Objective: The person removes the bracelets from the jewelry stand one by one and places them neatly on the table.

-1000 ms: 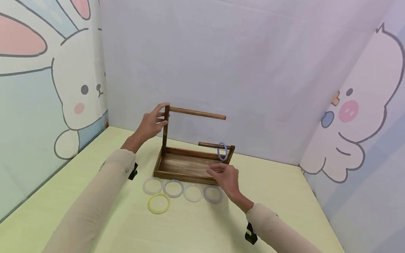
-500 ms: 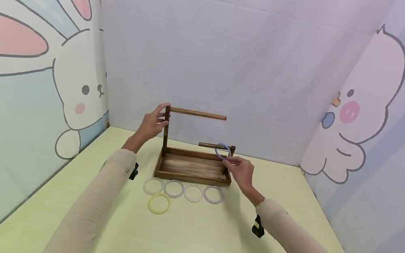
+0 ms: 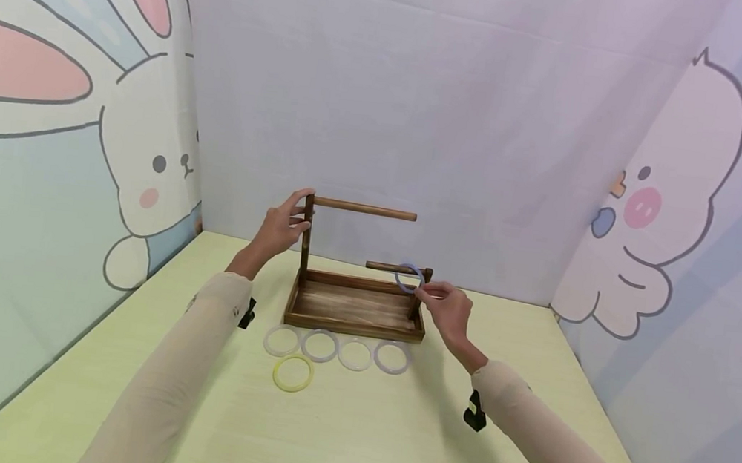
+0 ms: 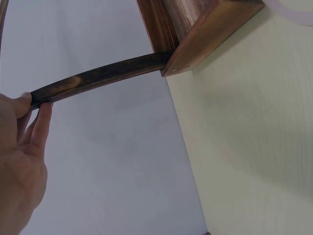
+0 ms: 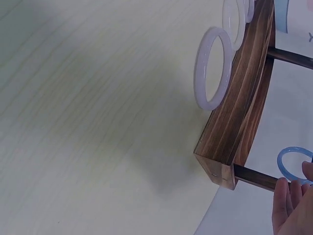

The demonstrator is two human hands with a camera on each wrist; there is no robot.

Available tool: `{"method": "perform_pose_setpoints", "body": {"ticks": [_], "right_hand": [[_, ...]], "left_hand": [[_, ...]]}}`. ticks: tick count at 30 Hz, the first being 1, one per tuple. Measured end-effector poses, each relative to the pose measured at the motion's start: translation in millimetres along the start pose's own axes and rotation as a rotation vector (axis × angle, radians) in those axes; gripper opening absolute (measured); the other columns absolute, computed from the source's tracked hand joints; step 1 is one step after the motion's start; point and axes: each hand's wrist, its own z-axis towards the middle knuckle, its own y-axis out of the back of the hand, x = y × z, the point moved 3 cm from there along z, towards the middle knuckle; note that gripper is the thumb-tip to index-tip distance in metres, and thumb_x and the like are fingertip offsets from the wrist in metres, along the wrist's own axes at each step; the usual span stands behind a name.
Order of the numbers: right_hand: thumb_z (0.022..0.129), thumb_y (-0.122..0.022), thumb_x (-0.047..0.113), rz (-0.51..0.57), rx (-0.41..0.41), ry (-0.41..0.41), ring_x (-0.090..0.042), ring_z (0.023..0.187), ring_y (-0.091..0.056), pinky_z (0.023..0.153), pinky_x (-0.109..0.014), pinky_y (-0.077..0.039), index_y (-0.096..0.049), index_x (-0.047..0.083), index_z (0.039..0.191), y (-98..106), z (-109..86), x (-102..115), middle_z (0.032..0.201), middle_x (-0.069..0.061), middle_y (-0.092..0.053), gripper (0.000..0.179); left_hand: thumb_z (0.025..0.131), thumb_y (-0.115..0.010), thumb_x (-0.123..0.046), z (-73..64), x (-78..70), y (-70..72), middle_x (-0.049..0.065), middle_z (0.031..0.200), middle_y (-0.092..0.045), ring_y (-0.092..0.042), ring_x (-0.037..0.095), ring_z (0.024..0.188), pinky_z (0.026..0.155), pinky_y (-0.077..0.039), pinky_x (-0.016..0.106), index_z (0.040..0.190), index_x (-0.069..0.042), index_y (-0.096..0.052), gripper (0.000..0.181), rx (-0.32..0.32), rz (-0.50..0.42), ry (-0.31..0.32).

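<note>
A dark wooden stand has a tray base, a tall post with a long bar at left, and a short post with a lower bar at right. My left hand grips the tall post near its top, thumb on one side and fingers on the other. A blue bangle hangs round the lower bar, close to the short post. My right hand pinches its lower right edge. In the right wrist view the blue bangle is partly hidden by my thumb and the frame edge.
Several pale bangles lie in a row before the tray, with a yellow bangle in front of them. Behind the stand rises a pale cloth backdrop; printed cloth walls flank the table.
My right hand has moved right and up from over the tray to the blue bangle and taken hold of its edge. The bangle has turned to face me more. My left hand stays put.
</note>
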Motion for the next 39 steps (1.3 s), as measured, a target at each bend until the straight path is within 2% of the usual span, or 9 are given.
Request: {"method": "perform_pose_setpoints", "body": {"ticks": [5, 12, 14, 17, 20, 22, 28, 32, 39], "right_hand": [[0.084, -0.09, 0.017, 0.001, -0.014, -0.005, -0.03, 0.088, -0.078, 0.068, -0.012, -0.047, -0.081, 0.004, 0.1, 0, 0.9, -3, 0.094, -0.013, -0.08, 0.023], [0.086, -0.086, 0.01, 0.055, -0.026, 0.025, -0.031, 0.091, -0.078, 0.067, -0.009, -0.051, -0.08, 0.0, 0.104, -5, 1.6, -3, 0.096, -0.016, -0.079, 0.021], [0.088, -0.085, 0.008, 0.057, -0.031, 0.035, -0.032, 0.092, -0.078, 0.069, -0.015, -0.057, -0.08, -0.001, 0.105, -7, 0.9, -2, 0.097, -0.017, -0.079, 0.02], [0.09, -0.083, 0.01, 0.045, -0.034, 0.043, -0.031, 0.093, -0.078, 0.076, -0.032, -0.064, -0.079, -0.001, 0.107, -10, -0.4, -1, 0.099, -0.017, -0.079, 0.021], [0.091, -0.083, 0.011, 0.045, -0.037, 0.046, -0.032, 0.094, -0.078, 0.081, -0.046, -0.064, -0.079, -0.002, 0.108, -13, -0.8, -1, 0.1, -0.017, -0.079, 0.022], [0.091, -0.083, 0.01, 0.045, -0.043, 0.053, -0.032, 0.094, -0.078, 0.082, -0.048, -0.064, -0.078, -0.002, 0.108, -15, -0.5, -1, 0.1, -0.017, -0.079, 0.021], [0.091, -0.081, 0.007, 0.127, -0.033, 0.03, -0.033, 0.096, -0.077, 0.073, -0.031, -0.066, -0.077, -0.004, 0.109, -20, 0.6, -3, 0.103, -0.019, -0.078, 0.021], [0.091, -0.081, 0.005, 0.188, -0.019, 0.005, -0.035, 0.09, -0.078, 0.067, -0.019, -0.063, -0.077, -0.003, 0.11, -24, -0.9, 0, 0.102, -0.02, -0.078, 0.02], [0.091, -0.082, 0.009, 0.129, -0.027, 0.056, -0.033, 0.079, -0.078, 0.063, -0.013, -0.058, -0.079, -0.001, 0.109, -32, -3.0, 6, 0.096, -0.017, -0.079, 0.02]], "left_hand": [[0.101, -0.064, 0.003, -0.3, 0.1, -0.8, 0.028, 0.143, -0.059, -0.064, 0.042, 0.125, 0.1, -0.058, 0.052, 0.16, -0.029, -0.035, 0.073, 0.002, -0.007, -0.008], [0.101, -0.064, 0.002, -0.6, -1.2, -1.6, 0.028, 0.143, -0.059, -0.064, 0.043, 0.125, 0.099, -0.058, 0.052, 0.16, -0.028, -0.035, 0.073, 0.007, -0.013, -0.004], [0.101, -0.064, 0.002, -0.6, -1.9, -1.5, 0.028, 0.143, -0.059, -0.064, 0.043, 0.125, 0.1, -0.058, 0.051, 0.16, -0.028, -0.035, 0.073, 0.008, -0.011, -0.005], [0.101, -0.064, 0.002, -1.0, -3.5, -0.9, 0.028, 0.143, -0.058, -0.064, 0.043, 0.124, 0.099, -0.058, 0.052, 0.161, -0.027, -0.035, 0.073, 0.007, -0.009, -0.01], [0.101, -0.064, 0.003, -0.9, -5.0, -0.2, 0.029, 0.142, -0.058, -0.064, 0.043, 0.124, 0.099, -0.059, 0.052, 0.161, -0.027, -0.034, 0.074, 0.004, -0.013, -0.016], [0.101, -0.064, 0.003, -0.5, -5.6, 0.3, 0.029, 0.142, -0.059, -0.064, 0.044, 0.124, 0.098, -0.059, 0.053, 0.161, -0.027, -0.034, 0.074, 0.001, -0.014, -0.02], [0.101, -0.064, 0.003, 1.4, -4.0, 0.7, 0.028, 0.141, -0.06, -0.065, 0.043, 0.123, 0.097, -0.059, 0.052, 0.16, -0.029, -0.035, 0.074, -0.005, -0.019, -0.014], [0.101, -0.064, 0.004, 1.3, -3.4, 0.5, 0.028, 0.141, -0.06, -0.064, 0.043, 0.124, 0.098, -0.059, 0.052, 0.16, -0.03, -0.035, 0.075, -0.003, -0.024, -0.01], [0.1, -0.064, 0.004, 0.2, -2.7, 0.4, 0.027, 0.142, -0.06, -0.064, 0.043, 0.125, 0.099, -0.058, 0.052, 0.16, -0.029, -0.034, 0.075, 0.002, -0.012, -0.009]]}}
